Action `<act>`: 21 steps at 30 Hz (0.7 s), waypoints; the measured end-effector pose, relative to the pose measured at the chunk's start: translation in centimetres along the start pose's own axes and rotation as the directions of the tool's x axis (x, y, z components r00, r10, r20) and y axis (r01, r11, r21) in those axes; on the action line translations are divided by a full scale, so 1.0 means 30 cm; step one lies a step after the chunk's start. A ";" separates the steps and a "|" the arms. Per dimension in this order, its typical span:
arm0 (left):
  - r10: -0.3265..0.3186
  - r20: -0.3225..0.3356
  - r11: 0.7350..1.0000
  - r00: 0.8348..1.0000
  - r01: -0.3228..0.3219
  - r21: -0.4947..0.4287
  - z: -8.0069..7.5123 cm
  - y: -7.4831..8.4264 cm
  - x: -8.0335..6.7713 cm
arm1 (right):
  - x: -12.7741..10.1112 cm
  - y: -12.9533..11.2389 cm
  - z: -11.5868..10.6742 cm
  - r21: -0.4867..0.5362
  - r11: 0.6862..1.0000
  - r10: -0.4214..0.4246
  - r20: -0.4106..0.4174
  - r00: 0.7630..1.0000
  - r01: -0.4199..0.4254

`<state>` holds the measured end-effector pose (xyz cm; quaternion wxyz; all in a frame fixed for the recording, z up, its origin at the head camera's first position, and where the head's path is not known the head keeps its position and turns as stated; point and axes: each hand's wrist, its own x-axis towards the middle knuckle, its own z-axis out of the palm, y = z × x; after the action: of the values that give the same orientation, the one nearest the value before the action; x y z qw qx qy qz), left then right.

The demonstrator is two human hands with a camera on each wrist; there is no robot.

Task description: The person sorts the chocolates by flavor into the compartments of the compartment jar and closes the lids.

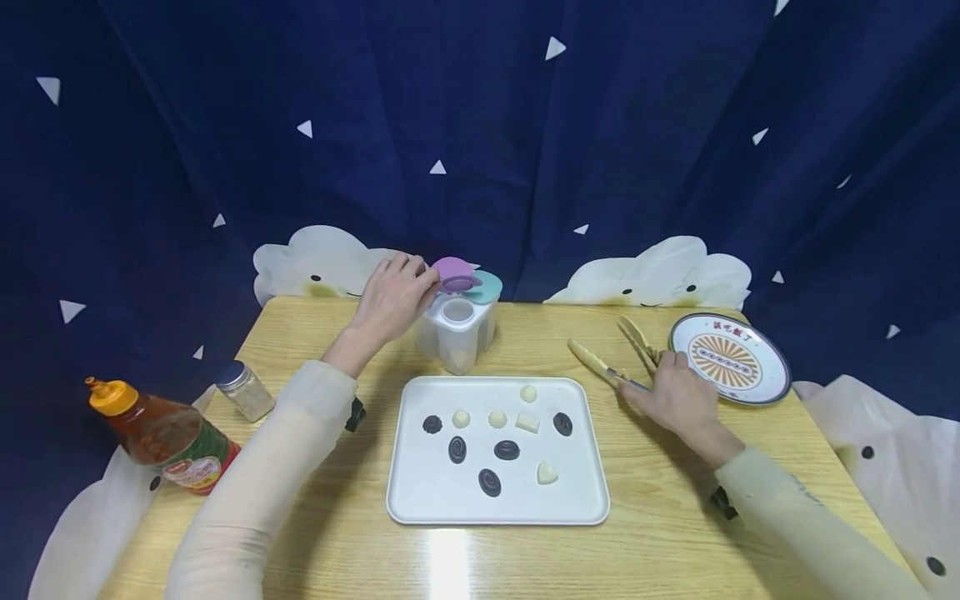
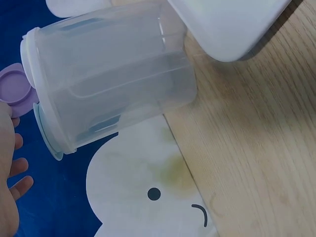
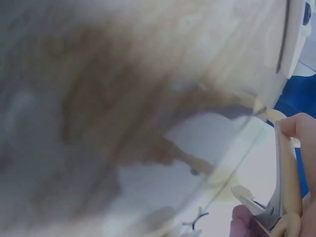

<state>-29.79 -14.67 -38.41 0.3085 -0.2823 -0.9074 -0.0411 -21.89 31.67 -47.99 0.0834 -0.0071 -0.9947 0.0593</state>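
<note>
At the back of the table stands a clear plastic container point(image 1: 459, 337) with a white top. Its purple lid point(image 1: 454, 272) is tipped up beside a turquoise lid point(image 1: 486, 287). My left hand point(image 1: 397, 293) pinches the purple lid's edge between thumb and forefinger, other fingers loosely spread. In the left wrist view the purple lid point(image 2: 15, 88) sticks out past the container's top, with fingertips point(image 2: 19, 167) at the left border. Over on the right, my right hand point(image 1: 678, 396) grips tongs point(image 1: 592, 358) with pale yellowish tips, their arms spread apart. The right wrist view shows the tongs point(image 3: 288, 173) in the hand.
A white tray point(image 1: 495, 508) with several dark and white chocolates lies in front of the container. A patterned plate point(image 1: 772, 367) sits by the right hand. To the left are a spice jar point(image 1: 246, 392) and a red sauce bottle point(image 1: 165, 442). A blue curtain point(image 1: 480, 125) hangs behind.
</note>
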 end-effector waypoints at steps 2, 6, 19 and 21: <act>0.002 0.001 1.000 1.000 -0.002 -0.001 0.000 0.000 0.000 | 0.000 0.003 -0.018 -0.006 1.000 -0.017 -0.012 1.000 0.017; -0.004 0.017 1.000 1.000 0.004 -0.005 0.001 0.000 -0.001 | -0.003 0.007 -0.056 -0.017 0.999 -0.045 -0.035 0.998 0.045; -0.005 0.023 1.000 1.000 0.005 0.005 -0.007 0.004 -0.002 | -0.062 0.006 -0.220 -0.048 0.981 -0.189 -0.048 0.981 0.187; -0.001 0.013 1.000 1.000 0.001 0.004 -0.008 0.003 -0.003 | -0.078 0.006 -0.238 -0.052 0.974 -0.222 -0.063 0.973 0.219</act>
<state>-29.55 -14.69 -38.27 0.3031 -0.2815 -0.9097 -0.0374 -18.40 32.64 -41.43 0.1233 0.0994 -0.9870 0.0269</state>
